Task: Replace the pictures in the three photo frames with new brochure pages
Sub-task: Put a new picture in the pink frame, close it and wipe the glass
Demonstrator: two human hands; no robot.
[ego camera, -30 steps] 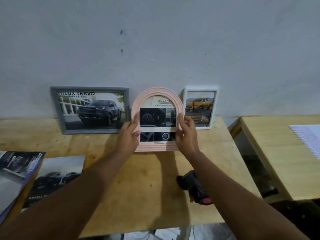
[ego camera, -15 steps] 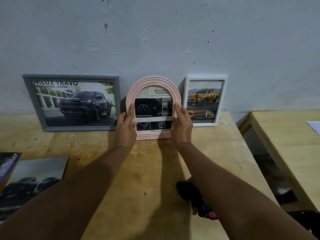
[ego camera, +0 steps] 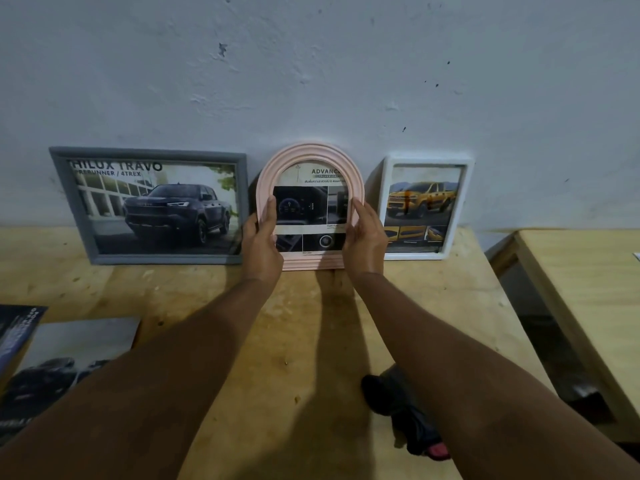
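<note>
Pink arched frame [ego camera: 310, 157] upright on counter [ego camera: 173, 289] at 12 o'clock, by the wall, between grey frame [ego camera: 149, 152] at 10 and white frame [ego camera: 427, 159] at 2. Left hand [ego camera: 261, 244] and right hand [ego camera: 365, 240] clamp its side edges. Brochures [ego camera: 69, 358] at 8.

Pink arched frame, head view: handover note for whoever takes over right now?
Left hand: grips the left edge of the pink arched frame.
Right hand: grips its right edge.
The frame has its base on the table by the wall, between the grey frame and the white frame.
Done, as it looks: all three frames show brochure pages.
Left: let go and check that the pink one stands. The spare brochures lie at the table's left.
</note>
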